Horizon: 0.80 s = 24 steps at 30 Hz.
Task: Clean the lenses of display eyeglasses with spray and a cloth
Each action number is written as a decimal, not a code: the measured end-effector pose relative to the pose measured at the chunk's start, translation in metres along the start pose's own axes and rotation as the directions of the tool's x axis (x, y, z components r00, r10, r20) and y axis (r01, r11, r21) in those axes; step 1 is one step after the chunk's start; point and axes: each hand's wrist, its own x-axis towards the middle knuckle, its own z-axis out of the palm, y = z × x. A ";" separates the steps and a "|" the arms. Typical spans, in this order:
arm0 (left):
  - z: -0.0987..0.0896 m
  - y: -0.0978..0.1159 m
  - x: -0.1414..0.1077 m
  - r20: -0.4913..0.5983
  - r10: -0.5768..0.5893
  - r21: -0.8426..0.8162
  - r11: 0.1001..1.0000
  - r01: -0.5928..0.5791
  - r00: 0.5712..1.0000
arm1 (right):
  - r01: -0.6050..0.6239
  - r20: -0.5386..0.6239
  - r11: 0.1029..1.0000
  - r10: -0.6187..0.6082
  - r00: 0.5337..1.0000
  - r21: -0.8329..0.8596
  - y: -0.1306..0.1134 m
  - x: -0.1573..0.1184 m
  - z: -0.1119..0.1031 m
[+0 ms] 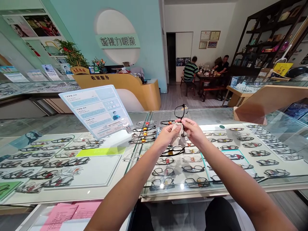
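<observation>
A dark-rimmed pair of glasses is held up above the glass display case, one lens uppermost and the other end low between my hands. My left hand is closed on a pale cloth, which wraps part of the glasses and hangs down below the fingers. My right hand pinches the glasses near their middle, close beside the cloth. The lower lens is mostly hidden by the cloth and fingers. Rows of glasses lie in the case beneath both hands.
A printed sign stands on the case at the left. At the right is a brown board. Pink papers lie low at the left. Behind are a wooden counter and two people seated at a table.
</observation>
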 end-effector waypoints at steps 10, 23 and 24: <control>0.001 0.003 -0.004 0.102 0.069 0.139 0.987 -0.083 0.992 | -0.023 -0.012 1.000 0.023 1.000 -0.010 0.002 0.000 -0.004; 0.010 0.002 -0.007 0.072 0.172 0.127 0.975 -0.180 0.982 | -0.002 0.014 0.994 0.004 1.000 -0.109 -0.002 -0.008 0.006; 0.010 0.001 -0.007 0.069 0.172 0.131 0.975 -0.180 0.983 | -0.003 0.016 0.994 0.005 1.000 -0.113 -0.003 -0.008 0.007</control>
